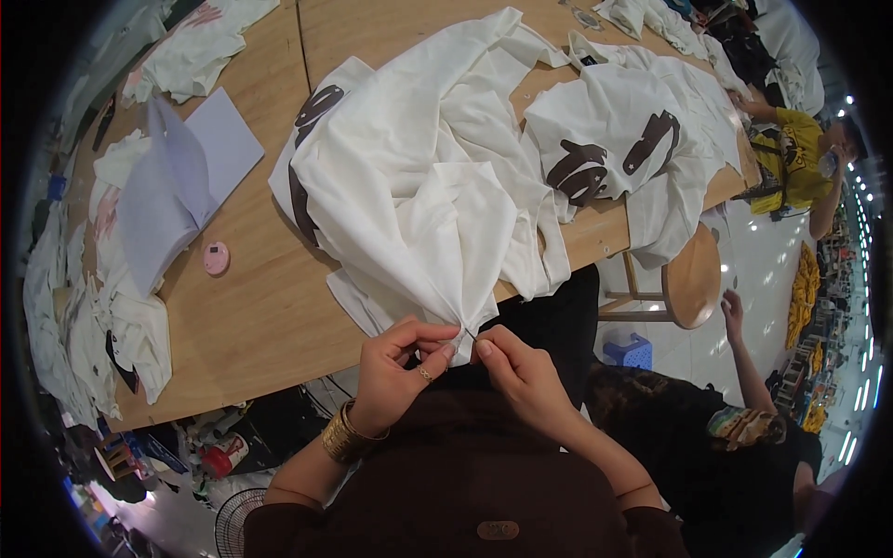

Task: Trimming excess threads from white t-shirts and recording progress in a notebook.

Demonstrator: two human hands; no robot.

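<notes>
A large white garment with dark brown printed shapes lies bunched on the wooden table, and one gathered end hangs over the near edge. My left hand pinches that end between thumb and fingers; a ring and a wide gold bangle are on this hand and wrist. Close beside it, my right hand is closed in a pinch on a thin dark thing that touches the cloth. Most of this thing is hidden by the fingers, so its kind cannot be made out.
Another white printed garment lies to the right. Left on the table are white paper sheets, a pink round thing and more white cloth. A wooden stool and a person in black are at my right.
</notes>
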